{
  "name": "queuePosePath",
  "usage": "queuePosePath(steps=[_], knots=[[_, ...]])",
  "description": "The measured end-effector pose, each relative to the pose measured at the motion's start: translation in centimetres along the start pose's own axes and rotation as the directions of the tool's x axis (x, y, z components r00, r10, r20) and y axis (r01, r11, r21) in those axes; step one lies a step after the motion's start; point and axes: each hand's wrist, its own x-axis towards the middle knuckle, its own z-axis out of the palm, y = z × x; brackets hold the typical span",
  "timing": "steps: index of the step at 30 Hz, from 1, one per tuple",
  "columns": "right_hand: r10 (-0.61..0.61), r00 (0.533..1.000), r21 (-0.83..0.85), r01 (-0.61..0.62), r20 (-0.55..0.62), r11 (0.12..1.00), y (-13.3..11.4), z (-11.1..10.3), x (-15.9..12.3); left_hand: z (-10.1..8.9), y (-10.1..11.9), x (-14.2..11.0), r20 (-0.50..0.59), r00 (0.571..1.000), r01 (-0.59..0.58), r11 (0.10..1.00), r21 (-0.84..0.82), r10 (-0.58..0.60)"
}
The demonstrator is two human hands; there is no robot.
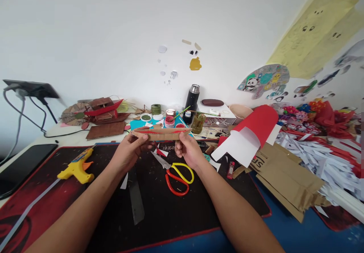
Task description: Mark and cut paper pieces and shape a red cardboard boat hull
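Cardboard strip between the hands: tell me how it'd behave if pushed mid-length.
The cardboard strip is probably fairly stiff, spanning left hand to right hand without visible sag. Being narrow cardboard, it likely weighs little and might crease.

Scissors [167,166] and paints [170,122] show a craft workspace.

White wall [108,37] with stickers [195,64] and yellow paper [301,52]
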Motion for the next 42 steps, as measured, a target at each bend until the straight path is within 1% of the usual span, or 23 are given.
queuePosePath(steps=[4,7,12,14,18,22,34,42], knots=[[-0.011,1.0,-0.035,0.011,-0.004,0.999,0.1,0.2,-0.1,-0.1,-0.1,0.0,0.011,1.0,-0.001,1.0,-0.02,0.001],[-0.009,1.0,-0.051,0.009,-0.009,0.999,0.1,0.3,-0.1,-0.2,-0.1,0.2,-0.001,1.0,0.006,1.0,-0.027,-0.006],[-0.04,0.998,-0.029,0.039,-0.051,0.999,-0.4,0.0,0.0,-0.5,0.1,0.7,-0.097,0.995,0.009,0.997,-0.077,-0.017],[-0.061,0.995,-0.018,0.06,-0.073,0.998,-0.8,-0.2,0.0,-0.6,0.2,0.9,-0.109,0.994,0.005,0.996,-0.089,-0.015],[-0.088,0.991,-0.009,0.088,-0.099,0.996,-1.2,-0.3,0.0,-0.8,0.1,0.9,-0.094,0.996,-0.005,0.999,-0.035,0.002],[-0.105,0.986,-0.006,0.105,-0.129,0.994,-1.0,-0.3,0.1,-0.8,-0.3,0.9,-0.085,0.996,-0.003,1.0,0.008,0.004],[-0.088,0.978,0.03,0.096,-0.187,0.995,-1.0,-0.6,0.3,-0.8,-0.2,0.7,-0.07,0.998,-0.009,0.999,-0.031,0.006],[-0.068,0.975,0.043,0.079,-0.213,0.996,-0.9,-0.7,0.4,-0.7,-0.1,0.6,-0.059,0.998,-0.004,1.0,-0.02,0.003]])
